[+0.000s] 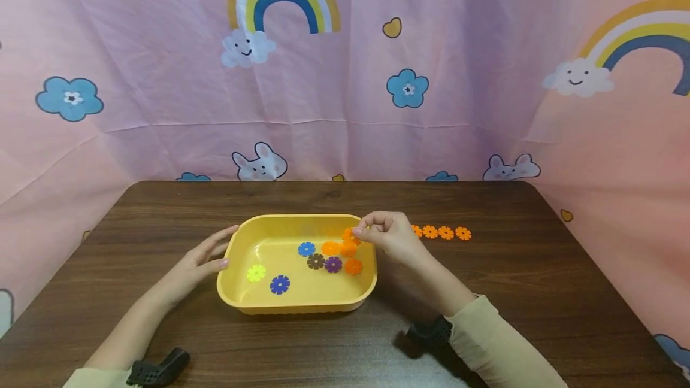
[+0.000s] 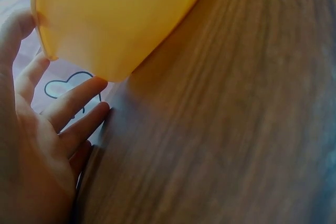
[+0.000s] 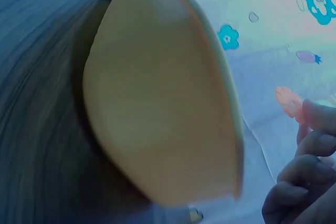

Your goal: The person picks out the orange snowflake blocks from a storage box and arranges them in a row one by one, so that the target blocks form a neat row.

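Observation:
A yellow plastic basin [image 1: 297,298] stands on the table with several flower-shaped snowflake discs inside. At its left end my left hand [image 1: 188,268] touches the rim and outer wall with fairly straight, spread fingers. Over the right rim my right hand [image 1: 398,238] pinches an orange snowflake disc [image 3: 287,101] between thumb and fingertips. Below that disc in the basin lie other orange discs, one of them at the right [image 1: 353,266]. Also in it are a light blue disc [image 1: 306,249], a brown disc [image 1: 315,261], a purple disc [image 1: 333,264], a yellow-green disc [image 1: 256,273] and a dark blue disc [image 1: 280,284].
Right of the basin, a row of orange discs [image 1: 445,233] lies on the dark wooden table [image 1: 517,292], its left end hidden behind my right hand. A patterned pink cloth [image 1: 356,76] hangs behind the table. Each wrist wears a black band [image 1: 430,333].

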Demonstrator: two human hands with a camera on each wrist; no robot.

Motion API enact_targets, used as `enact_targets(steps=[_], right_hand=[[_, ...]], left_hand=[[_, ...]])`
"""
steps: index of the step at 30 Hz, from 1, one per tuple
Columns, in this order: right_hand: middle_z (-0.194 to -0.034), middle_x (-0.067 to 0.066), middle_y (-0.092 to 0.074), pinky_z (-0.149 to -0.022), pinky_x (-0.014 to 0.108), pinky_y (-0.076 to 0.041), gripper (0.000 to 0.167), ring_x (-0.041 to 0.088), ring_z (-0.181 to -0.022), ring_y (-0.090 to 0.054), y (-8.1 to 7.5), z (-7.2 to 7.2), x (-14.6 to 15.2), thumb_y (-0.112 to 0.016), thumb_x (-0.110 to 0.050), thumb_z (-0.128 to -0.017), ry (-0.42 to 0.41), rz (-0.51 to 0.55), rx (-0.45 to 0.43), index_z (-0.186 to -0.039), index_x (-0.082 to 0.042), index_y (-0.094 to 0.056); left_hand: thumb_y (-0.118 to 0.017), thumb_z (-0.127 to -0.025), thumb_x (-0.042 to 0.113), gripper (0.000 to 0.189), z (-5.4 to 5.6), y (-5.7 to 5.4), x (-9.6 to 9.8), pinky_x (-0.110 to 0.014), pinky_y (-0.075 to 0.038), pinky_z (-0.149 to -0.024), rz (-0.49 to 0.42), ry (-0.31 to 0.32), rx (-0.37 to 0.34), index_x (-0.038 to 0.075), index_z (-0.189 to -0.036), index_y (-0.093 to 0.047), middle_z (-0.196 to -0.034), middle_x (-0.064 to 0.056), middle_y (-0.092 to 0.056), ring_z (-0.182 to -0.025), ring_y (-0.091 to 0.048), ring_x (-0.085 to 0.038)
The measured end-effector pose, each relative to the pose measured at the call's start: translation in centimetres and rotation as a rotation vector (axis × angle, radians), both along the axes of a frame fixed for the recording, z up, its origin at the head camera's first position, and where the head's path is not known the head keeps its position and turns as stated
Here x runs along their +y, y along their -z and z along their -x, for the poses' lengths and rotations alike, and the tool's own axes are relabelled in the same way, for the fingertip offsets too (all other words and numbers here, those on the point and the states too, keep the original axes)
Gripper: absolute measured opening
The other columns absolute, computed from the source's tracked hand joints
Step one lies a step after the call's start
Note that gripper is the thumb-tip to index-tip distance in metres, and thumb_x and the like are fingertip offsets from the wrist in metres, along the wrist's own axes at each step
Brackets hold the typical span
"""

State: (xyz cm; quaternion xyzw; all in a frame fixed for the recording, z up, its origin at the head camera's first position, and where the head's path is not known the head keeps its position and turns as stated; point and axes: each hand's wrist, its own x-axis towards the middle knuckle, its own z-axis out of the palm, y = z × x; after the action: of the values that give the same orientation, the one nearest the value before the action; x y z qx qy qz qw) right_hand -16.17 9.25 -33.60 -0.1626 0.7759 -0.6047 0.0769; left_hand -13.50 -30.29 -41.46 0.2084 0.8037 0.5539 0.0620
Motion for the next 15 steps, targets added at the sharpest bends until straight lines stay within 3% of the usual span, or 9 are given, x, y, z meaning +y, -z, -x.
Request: enact_targets(steps=[3, 8, 15], right_hand=[[-0.055, 0.002, -0.051, -0.049, 0.024, -0.033, 0.016, 0.012, -0.051, -0.033, 0.2, 0.0, 1.7, -0.068, -0.010, -0.089, 0.025, 0.014, -0.015, -0.089, 0.006, -0.067], [-0.058, -0.001, -0.051, -0.046, 0.024, -0.027, 0.018, 0.010, -0.050, -0.031, 0.6, 0.1, 4.7, -0.067, -0.012, -0.090, 0.086, 0.002, -0.018, -0.090, 0.006, -0.066], [-0.064, -0.002, -0.055, -0.048, 0.026, -0.028, 0.017, 0.010, -0.051, -0.031, 0.5, 0.2, 8.6, -0.067, -0.017, -0.091, 0.203, 0.032, -0.074, -0.088, 0.000, -0.065]], left_hand=[[-0.047, -0.099, 0.007, 0.058, 0.0, 0.0, 0.1, -0.023, -0.042, -0.089, -0.010, 0.004, 0.005, 0.009, -0.152, -0.024, -0.142, -0.032, -0.037, -0.117, -0.048, 0.001], [-0.047, -0.099, 0.006, 0.058, 0.1, 0.0, 0.2, -0.023, -0.043, -0.089, -0.026, 0.012, 0.005, 0.008, -0.152, -0.024, -0.142, -0.033, -0.035, -0.118, -0.048, 0.001], [-0.048, -0.099, 0.008, 0.058, 0.2, 0.3, -0.1, -0.021, -0.040, -0.090, 0.010, -0.005, 0.002, 0.012, -0.152, -0.025, -0.142, -0.029, -0.038, -0.118, -0.047, 0.002]])
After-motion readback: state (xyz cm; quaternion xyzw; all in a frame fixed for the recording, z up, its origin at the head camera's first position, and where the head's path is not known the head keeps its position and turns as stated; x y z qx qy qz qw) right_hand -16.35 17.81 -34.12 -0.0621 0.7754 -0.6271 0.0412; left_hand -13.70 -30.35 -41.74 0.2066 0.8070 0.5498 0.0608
